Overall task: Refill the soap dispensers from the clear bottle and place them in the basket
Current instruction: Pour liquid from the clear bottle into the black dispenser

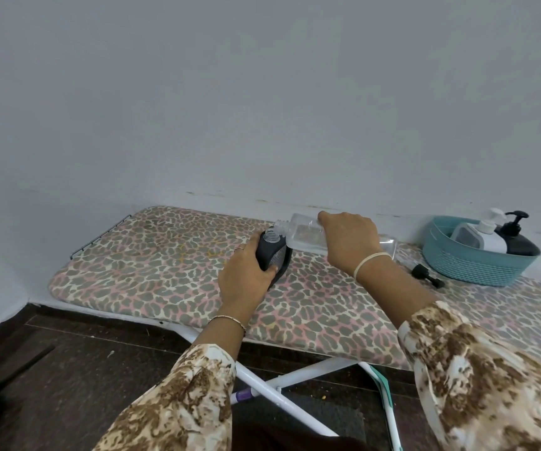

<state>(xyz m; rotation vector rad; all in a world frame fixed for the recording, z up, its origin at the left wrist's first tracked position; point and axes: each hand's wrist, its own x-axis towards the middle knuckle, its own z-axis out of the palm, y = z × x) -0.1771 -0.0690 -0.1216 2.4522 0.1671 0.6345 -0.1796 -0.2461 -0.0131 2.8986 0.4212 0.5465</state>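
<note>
Mid-board (165, 265), near the back edge: left hand (246, 275) is curling its fingers round the dispenser (270, 252), holding it upright. Right hand (349, 240) is gripping the bottle (301, 234), tipping its mouth just over the open neck. Best poured slowly, mouths aligned. Basket (471, 265) is waiting at the right end.

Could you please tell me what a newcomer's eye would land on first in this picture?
The hands meeting on the leopard-print ironing board: the left hand grips an uncapped dark soap dispenser while the right hand tips the clear bottle toward its open mouth. At the right end, a teal basket holds a white pump dispenser and a black pump dispenser, a loose black pump lying beside it.
</note>
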